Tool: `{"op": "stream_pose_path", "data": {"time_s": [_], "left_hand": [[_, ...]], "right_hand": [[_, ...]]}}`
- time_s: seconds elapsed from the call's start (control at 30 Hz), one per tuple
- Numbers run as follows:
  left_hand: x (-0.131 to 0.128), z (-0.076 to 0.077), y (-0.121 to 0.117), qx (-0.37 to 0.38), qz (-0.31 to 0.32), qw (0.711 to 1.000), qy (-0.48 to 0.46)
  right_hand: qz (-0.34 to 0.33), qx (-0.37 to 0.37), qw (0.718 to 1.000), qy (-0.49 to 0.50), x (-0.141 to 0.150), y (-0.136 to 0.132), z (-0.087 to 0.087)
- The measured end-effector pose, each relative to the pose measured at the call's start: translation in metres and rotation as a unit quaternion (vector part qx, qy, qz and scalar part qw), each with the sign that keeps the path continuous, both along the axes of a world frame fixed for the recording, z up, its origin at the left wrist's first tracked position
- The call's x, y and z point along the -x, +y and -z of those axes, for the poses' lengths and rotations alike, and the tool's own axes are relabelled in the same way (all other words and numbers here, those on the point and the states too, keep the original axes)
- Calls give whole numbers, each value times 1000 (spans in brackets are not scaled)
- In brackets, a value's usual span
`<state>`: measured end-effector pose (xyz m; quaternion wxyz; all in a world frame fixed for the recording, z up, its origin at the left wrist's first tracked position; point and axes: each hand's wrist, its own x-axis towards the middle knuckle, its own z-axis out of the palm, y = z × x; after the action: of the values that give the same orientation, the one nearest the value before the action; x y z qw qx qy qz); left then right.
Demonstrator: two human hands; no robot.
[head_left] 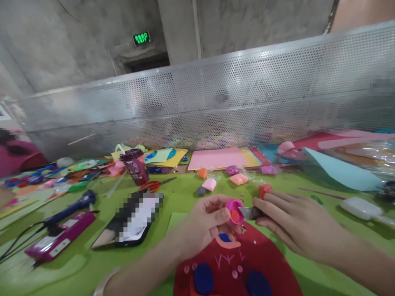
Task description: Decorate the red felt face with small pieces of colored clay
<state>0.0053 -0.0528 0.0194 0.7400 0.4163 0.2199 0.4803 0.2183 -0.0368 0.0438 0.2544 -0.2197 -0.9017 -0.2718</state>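
Observation:
My left hand (212,216) is closed around a small bright pink cup-like piece (233,206), with an orange round lump (235,216) inside it. In my right hand (293,220) is a small knife (251,212); its metal blade points left and its tip is at the rim of the pink piece. My fingers hide most of its dark handle. Beneath both hands lies a dark red rounded craft sheet (265,253), decorated with blue ovals (203,278), small pink dots, pink line marks and a pink curved strip (228,243).
Bagged clay packets (239,179) lie beyond my hands. To the left are a tablet-like device (123,222), red-handled scissors (151,186), a purple cup (135,166), a power strip (61,238) and a glue gun (72,207). Coloured sheets (216,158) line the perforated metal barrier (197,94).

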Motion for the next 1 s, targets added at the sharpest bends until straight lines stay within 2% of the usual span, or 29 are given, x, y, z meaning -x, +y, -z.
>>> {"op": "stream_pose_path", "data": {"time_s": [0.53, 0.8, 1.0], "left_hand": [[1, 6, 1, 19, 26, 999, 2], [5, 4, -1, -24, 44, 998, 36], [9, 4, -1, -37, 83, 995, 40]], "right_hand": [[-27, -35, 999, 10, 2, -3, -2], [-41, -32, 999, 14, 2, -4, -1], [-51, -54, 997, 12, 1, -6, -3]]}}
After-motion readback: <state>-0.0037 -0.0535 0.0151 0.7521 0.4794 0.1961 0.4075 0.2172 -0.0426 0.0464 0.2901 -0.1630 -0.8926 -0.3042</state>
